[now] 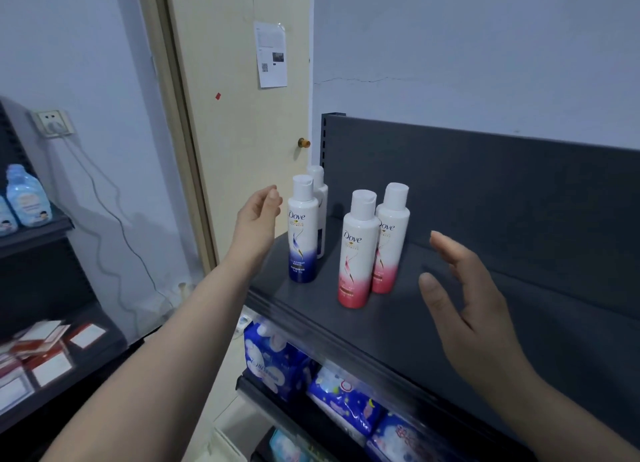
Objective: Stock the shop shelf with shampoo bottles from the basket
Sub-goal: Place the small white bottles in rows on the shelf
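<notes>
Four shampoo bottles upright on the dark grey top shelf, toward its left end.
Surface: flat matt board with a dark back panel against a pale wall; a cream door stands left of it, with one paper sheet taped on and one knob. Count: two blue-based bottles, one behind the other; two pink-based bottles to their right, set the same way. Your left hand hangs just beside the front blue bottle's cap, fingers loosely curled, gripping nothing. Your right hand is right of the pink pair over the board, fingers straight and spread, also empty. Below: blue packs on the lower tier. Far left: a side rack with two light-blue bottles and red-and-white boxes; one socket on the wall.
</notes>
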### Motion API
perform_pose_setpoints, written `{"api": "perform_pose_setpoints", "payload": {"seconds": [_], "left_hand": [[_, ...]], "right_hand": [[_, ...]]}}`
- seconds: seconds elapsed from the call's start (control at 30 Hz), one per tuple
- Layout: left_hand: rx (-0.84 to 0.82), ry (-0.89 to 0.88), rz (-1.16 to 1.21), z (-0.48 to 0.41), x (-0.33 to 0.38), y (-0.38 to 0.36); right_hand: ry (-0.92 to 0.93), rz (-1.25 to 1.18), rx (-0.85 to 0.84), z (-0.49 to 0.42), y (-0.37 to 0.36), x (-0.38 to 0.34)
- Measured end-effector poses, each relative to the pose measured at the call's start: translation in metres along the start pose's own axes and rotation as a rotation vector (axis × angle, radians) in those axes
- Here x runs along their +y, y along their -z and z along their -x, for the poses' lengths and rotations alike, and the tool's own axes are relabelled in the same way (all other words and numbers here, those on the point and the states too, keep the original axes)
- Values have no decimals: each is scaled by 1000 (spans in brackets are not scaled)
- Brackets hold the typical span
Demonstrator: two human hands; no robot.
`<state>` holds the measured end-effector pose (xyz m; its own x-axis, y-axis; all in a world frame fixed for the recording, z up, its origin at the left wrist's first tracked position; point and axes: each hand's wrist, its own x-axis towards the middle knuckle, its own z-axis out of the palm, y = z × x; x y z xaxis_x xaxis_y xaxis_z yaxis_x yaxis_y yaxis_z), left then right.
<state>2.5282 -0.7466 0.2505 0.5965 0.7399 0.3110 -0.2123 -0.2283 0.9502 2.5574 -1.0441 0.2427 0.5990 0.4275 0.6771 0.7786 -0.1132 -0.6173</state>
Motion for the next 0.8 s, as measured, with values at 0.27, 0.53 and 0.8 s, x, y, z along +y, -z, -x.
{"api": "perform_pose_setpoints", "payload": {"seconds": [0.27,0.53,0.8], "left_hand": [[17,-272,-321,103,40,-17],[-115,-465,-502,226,73,-70],[-328,-567,-483,344,93,-133]], "right_hand": [[-24,44,4,36,44,-25],[-140,112,35,110,128,-55],[-222,241,83,194,214,-77]]}}
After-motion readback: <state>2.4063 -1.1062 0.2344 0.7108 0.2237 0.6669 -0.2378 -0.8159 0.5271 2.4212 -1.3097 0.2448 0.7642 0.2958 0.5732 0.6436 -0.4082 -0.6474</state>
